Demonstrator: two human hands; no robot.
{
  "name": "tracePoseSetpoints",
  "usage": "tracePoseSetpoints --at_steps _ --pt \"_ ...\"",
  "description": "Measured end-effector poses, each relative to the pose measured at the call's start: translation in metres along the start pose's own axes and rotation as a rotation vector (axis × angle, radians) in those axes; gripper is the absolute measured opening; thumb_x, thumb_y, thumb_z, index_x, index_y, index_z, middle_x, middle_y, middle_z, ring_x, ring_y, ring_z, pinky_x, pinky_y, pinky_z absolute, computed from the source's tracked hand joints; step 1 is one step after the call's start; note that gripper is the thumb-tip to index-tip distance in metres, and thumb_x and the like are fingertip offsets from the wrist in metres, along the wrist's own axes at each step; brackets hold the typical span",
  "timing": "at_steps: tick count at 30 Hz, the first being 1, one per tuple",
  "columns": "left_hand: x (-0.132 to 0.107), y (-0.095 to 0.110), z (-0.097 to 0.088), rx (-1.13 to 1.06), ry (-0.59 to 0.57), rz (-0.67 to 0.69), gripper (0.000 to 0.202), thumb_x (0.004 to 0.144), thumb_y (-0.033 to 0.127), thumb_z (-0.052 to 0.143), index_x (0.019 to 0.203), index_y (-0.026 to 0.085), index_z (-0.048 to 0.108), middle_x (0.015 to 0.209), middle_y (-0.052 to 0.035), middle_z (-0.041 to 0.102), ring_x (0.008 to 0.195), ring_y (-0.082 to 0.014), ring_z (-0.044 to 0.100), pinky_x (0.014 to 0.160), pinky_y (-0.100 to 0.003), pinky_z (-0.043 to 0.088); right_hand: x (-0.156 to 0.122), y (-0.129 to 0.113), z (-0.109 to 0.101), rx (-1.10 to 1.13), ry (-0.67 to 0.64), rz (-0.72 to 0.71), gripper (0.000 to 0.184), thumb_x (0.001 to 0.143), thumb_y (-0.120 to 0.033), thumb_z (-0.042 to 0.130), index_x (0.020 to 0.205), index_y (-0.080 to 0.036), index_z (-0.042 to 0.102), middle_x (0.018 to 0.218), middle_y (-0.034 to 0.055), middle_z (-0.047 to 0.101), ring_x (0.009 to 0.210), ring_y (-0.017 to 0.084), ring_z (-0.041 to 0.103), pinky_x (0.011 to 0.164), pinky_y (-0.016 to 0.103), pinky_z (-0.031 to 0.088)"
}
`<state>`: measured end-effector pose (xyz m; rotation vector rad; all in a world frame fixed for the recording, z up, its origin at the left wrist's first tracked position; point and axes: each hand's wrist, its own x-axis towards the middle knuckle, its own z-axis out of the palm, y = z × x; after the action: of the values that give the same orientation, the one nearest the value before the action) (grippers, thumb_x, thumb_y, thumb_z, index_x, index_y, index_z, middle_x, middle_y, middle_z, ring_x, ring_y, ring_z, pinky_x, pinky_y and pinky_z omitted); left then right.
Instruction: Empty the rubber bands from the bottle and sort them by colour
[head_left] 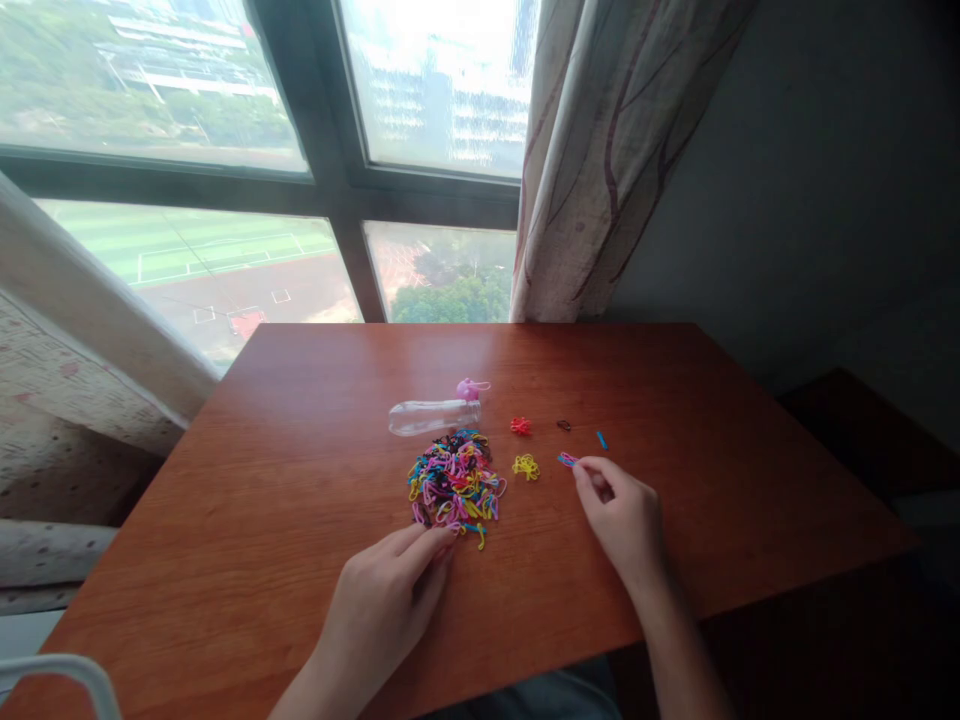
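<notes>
A mixed pile of small coloured elastic hair bands (454,475) lies in the middle of the table. At its near edge, my left hand (394,590) pinches a pink band (454,527) between thumb and forefinger. My right hand (621,515) is closed, its thumb and forefinger on a few pink and blue bands (567,459) right of the pile. Between the hands sits a small heap of yellow bands (526,467), with a red heap (520,426) behind it. A black band (564,426) and a blue band (601,440) lie beyond my right hand.
A clear plastic bottle (431,417) lies on its side behind the pile, with a pink cap (469,388) beside its neck. The brown wooden table (300,480) reaches to a window with curtains (585,180). A white curved rail (67,668) stands at the lower left.
</notes>
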<state>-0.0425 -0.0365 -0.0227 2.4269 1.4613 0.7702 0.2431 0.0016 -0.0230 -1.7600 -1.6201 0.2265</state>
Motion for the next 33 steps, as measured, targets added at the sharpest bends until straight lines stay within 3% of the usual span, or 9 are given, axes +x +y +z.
tracePoseSetpoints --at_steps 3,7,14,24,33 --pt "0.001 0.0 0.0 -0.011 0.003 -0.011 0.021 0.092 0.023 0.051 0.102 0.026 0.068 0.094 -0.0016 0.076 0.078 -0.0173 0.073 0.064 -0.025 0.056 0.02 0.025 -0.012 -0.138 0.087 0.032 0.033 0.089 -0.044 0.051 0.084 -0.018 0.071 0.062 0.0036 0.065 0.055 0.016 0.058 0.057 0.026 0.039" --pt "0.002 0.001 0.0 -0.016 0.0 -0.021 0.021 0.093 0.024 0.05 0.102 0.026 0.068 0.094 -0.0018 0.076 0.078 -0.0171 0.073 0.065 -0.024 0.056 0.035 0.046 -0.018 -0.257 0.088 0.056 0.035 0.088 -0.046 0.051 0.084 -0.019 0.072 0.06 0.004 0.064 0.054 0.017 0.057 0.054 0.027 0.036" --pt "0.0 0.0 0.001 -0.038 0.0 -0.045 0.019 0.093 0.023 0.05 0.102 0.027 0.067 0.095 -0.0005 0.075 0.079 -0.0169 0.072 0.065 -0.024 0.055 0.034 0.051 -0.013 -0.273 0.042 0.076 0.03 0.087 -0.042 0.052 0.089 -0.02 0.072 0.062 0.0032 0.065 0.057 0.018 0.058 0.054 0.027 0.034" --pt "0.0 -0.004 0.0 0.004 0.033 -0.118 0.017 0.092 0.027 0.05 0.098 0.025 0.066 0.087 -0.0001 0.074 0.072 -0.0158 0.071 0.062 -0.023 0.052 0.005 0.009 -0.001 -0.132 0.026 0.003 0.025 0.089 -0.037 0.054 0.093 -0.019 0.072 0.058 0.0002 0.061 0.053 0.016 0.057 0.057 0.026 0.039" --pt "0.004 -0.001 0.001 0.093 0.02 -0.116 0.019 0.094 0.031 0.049 0.098 0.028 0.067 0.089 0.0024 0.075 0.074 -0.0173 0.072 0.059 -0.025 0.05 -0.03 -0.042 0.024 0.083 -0.131 -0.109 0.017 0.091 -0.022 0.053 0.091 -0.02 0.069 0.072 0.0011 0.067 0.062 0.015 0.061 0.062 0.024 0.042"
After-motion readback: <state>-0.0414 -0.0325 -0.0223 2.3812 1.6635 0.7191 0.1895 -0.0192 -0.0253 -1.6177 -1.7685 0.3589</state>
